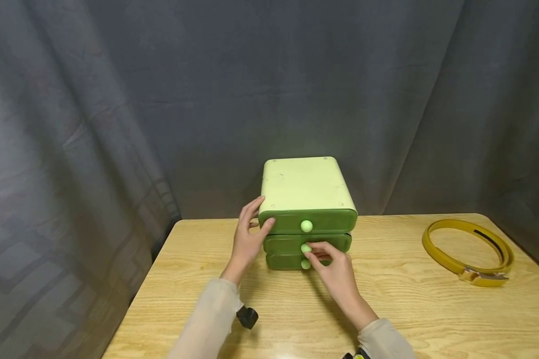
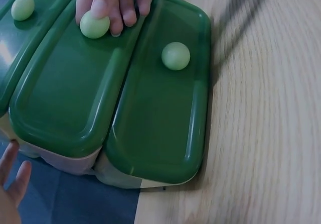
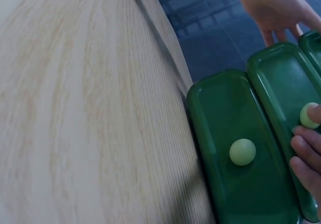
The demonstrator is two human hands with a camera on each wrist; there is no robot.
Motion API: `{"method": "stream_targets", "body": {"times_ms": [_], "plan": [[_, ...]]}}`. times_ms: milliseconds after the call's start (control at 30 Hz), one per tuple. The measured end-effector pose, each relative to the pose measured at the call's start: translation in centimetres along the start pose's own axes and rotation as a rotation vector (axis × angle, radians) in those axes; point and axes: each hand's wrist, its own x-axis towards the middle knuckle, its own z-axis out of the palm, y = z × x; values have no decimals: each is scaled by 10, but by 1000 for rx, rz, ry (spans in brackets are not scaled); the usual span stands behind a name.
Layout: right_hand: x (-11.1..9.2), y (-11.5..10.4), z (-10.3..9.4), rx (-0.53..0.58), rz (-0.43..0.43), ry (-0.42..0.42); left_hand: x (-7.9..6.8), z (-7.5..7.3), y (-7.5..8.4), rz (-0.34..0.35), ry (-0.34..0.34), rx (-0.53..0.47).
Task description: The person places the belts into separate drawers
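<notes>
Pale cloth sleeves (image 1: 204, 319) cover a person's forearms nearest our camera, a small black device (image 1: 247, 317) at the left wrist, over a worktop (image 1: 404, 289) of honey-toned wood with long, wavy grain. Ahead of us, a three-drawer cabinet (image 1: 303, 184) stands at the worktop's far side, its smooth, pale green shell rounded at the edges, with small round marks near the top's corners. The top drawer (image 1: 287, 227), middle drawer (image 1: 283, 245) and bottom drawer (image 1: 283, 262) have glossy dark green fronts, round-cornered and recessed, each with a ball-shaped, light green knob (image 2: 175, 56). We see the right hand (image 1: 334, 276) with its grip clamped on the middle knob (image 1: 305, 247), thumb and forefinger pinching it. The grip of the left hand (image 1: 247, 242) is apart: fingers rest along the cabinet's left side, the thumb against the top drawer's front. To our right, well apart from the cabinet, a mustard-yellow belt (image 1: 442, 257) lies coiled in a loose ring, its shiny, metal-toned buckle (image 1: 469, 274) toward us. A dark grey curtain (image 1: 269, 99) hangs behind in soft folds.
</notes>
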Motion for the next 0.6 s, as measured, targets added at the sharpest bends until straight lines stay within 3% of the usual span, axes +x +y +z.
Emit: {"method": "stream_targets", "body": {"times_ms": [233, 600], "plan": [[-1, 0, 1, 7, -9, 9, -12, -2, 0, -59, 13, -69], [-2, -1, 0, 4, -3, 4, -33, 1, -20, -171, 23, -148]]}}
